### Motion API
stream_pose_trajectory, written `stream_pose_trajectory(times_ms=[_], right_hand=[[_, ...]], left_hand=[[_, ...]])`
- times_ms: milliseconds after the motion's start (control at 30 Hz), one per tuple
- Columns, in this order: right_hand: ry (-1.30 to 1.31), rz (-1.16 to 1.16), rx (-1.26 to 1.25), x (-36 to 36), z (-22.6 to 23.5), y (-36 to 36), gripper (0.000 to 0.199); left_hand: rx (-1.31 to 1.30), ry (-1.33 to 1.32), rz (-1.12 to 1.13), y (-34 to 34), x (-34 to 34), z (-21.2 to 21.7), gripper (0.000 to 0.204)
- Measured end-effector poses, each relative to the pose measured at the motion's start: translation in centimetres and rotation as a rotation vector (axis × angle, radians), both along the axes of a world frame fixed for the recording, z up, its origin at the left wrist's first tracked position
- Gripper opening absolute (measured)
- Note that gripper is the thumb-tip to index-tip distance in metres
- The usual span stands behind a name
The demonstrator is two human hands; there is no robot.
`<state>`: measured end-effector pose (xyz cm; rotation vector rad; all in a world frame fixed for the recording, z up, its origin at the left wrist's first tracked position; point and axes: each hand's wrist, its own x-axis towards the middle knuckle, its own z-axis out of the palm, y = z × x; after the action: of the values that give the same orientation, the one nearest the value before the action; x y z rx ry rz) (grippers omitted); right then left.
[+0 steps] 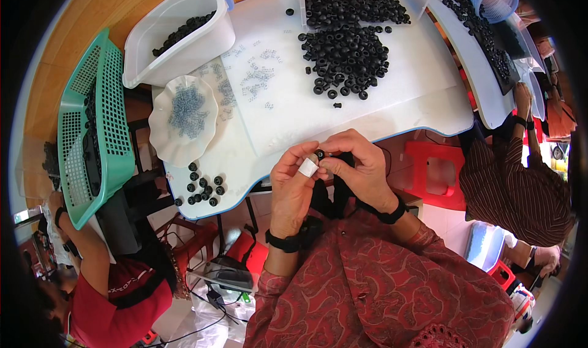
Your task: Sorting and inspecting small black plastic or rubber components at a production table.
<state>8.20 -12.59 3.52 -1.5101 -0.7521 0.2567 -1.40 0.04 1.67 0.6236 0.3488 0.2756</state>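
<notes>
Just in front of the table's near edge, my left hand [290,187] and my right hand [362,172] meet fingertip to fingertip. Pinched between them is a small black round part [320,154], partly covered by the fingers. A strip of white tape [307,167] wraps my left thumb. On the table's left corner sit several black round parts [205,190] in a loose group. Above them a white wavy-rimmed plate [164,141] holds many tiny bluish-grey pieces [187,110]. A big heap of black ring-shaped parts [344,57] lies beyond my hands, spilling from a clear bin.
More tiny pieces [258,80] are scattered across the white tabletop [275,124]. A white tub [174,60] and a green basket [104,158] stand at the left. People work on both sides. A red stool [436,175] is at the right, beside another table [474,72].
</notes>
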Motion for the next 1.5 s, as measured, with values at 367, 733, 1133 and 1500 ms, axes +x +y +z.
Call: stream_pose_trajectory(times_ms=[367,733,1133,1500], right_hand=[[-0.377,-0.034,-0.123,0.0,0.8,0.1,0.016],[-0.113,0.046,-0.052,-0.1,1.2,0.3,0.011],[-0.238,-0.027,-0.078,-0.3,1.3,0.2,0.012],[-0.367,-0.011,-0.193,0.2,1.5,0.4,0.018]], left_hand=[[0.064,0.003,0.038,-0.2,-0.1,-0.6,0.029],[0.222,-0.027,0.061,-0.1,0.0,-0.5,0.025],[0.087,-0.051,0.051,-0.4,0.2,-0.5,0.026],[0.301,0.002,0.1,-0.4,0.5,-0.4,0.024]])
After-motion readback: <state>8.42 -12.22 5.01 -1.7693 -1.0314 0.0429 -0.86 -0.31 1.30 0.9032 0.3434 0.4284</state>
